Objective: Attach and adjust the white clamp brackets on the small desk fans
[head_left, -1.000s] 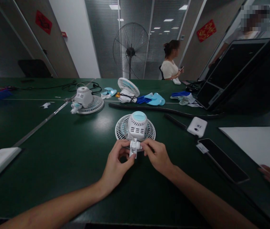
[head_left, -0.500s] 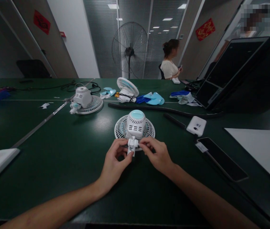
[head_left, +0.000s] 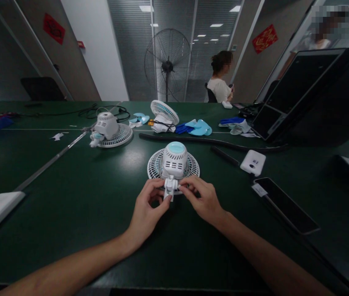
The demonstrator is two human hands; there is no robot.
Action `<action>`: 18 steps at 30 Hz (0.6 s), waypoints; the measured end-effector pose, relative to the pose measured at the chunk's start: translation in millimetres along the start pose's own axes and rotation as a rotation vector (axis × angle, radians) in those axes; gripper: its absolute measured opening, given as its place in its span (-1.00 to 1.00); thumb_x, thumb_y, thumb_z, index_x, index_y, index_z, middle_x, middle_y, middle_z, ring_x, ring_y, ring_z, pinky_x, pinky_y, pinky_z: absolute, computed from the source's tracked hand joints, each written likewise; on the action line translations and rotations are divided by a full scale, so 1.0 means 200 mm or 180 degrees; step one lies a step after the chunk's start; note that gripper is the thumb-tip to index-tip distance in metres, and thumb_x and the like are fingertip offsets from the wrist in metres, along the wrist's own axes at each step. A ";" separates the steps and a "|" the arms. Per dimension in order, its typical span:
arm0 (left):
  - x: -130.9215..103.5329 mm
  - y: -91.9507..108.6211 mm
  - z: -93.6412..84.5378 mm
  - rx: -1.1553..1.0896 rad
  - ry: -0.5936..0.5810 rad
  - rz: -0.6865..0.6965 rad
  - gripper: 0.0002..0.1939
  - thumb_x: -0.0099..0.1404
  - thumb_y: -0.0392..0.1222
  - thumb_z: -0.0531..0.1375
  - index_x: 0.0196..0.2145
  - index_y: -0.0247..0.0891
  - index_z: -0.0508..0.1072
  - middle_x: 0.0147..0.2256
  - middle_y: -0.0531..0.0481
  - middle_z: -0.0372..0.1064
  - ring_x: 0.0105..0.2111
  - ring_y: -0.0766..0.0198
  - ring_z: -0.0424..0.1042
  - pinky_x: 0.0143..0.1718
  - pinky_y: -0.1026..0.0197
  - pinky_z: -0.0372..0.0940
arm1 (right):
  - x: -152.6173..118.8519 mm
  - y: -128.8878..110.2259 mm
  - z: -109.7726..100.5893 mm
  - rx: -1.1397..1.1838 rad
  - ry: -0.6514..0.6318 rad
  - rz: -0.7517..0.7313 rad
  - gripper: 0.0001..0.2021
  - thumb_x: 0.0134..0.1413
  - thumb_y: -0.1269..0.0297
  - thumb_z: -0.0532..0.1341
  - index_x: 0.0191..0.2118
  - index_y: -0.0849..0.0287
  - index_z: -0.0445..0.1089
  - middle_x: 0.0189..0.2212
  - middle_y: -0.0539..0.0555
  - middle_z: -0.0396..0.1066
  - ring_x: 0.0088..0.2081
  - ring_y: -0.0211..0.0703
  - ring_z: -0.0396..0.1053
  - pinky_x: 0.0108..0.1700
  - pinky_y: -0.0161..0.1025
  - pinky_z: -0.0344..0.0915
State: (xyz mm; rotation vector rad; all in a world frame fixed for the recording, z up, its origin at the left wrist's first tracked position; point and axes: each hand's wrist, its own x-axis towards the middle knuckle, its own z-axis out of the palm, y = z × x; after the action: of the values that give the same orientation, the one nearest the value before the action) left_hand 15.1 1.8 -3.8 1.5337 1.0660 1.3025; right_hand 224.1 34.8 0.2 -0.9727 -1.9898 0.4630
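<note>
Face down in front of me lies a small white fan [head_left: 175, 160], its grille on the table and its motor housing with a light blue cap on top. A white pivot bracket [head_left: 170, 184] sticks out from the housing toward me. My left hand [head_left: 148, 201] is closed on this bracket, thumb low and fingers at its left side. At the bracket's right side, the thumb and fingertips of my right hand [head_left: 203, 199] pinch a small white part, mostly hidden by the fingers. Whether it is a knob or a screw I cannot tell.
Two more fans, one at left [head_left: 108, 129] and one behind [head_left: 164, 116], stand across the green table [head_left: 100, 230]. A black tube [head_left: 193, 139], blue fan blades [head_left: 200, 127], a white power bank [head_left: 253, 162] and a phone [head_left: 287, 204] lie around. A person [head_left: 220, 78] sits beyond.
The large white sheet-like thing at the right has mostly gone from view, with only a piece showing at the edge. My hands keep nearly the same hold on the bracket.
</note>
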 end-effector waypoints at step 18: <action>0.00 0.00 0.01 0.0063 -0.0029 0.0051 -0.74 0.35 -0.23 0.29 -0.01 -0.17 0.46 0.03 -0.09 0.33 -0.21 0.23 0.47 -0.22 0.18 0.43 | 0.02 -0.01 0.03 -0.0047 0.0216 0.0194 -0.84 0.39 0.25 0.18 -0.24 0.13 0.45 -0.33 0.04 0.47 -0.38 -0.21 0.42 -0.34 -0.26 0.37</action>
State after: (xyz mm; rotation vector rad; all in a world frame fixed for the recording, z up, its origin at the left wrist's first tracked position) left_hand 16.5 1.6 -4.0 1.5644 1.0658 1.2982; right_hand 218.1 36.6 0.2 -1.0472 -1.9095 0.4437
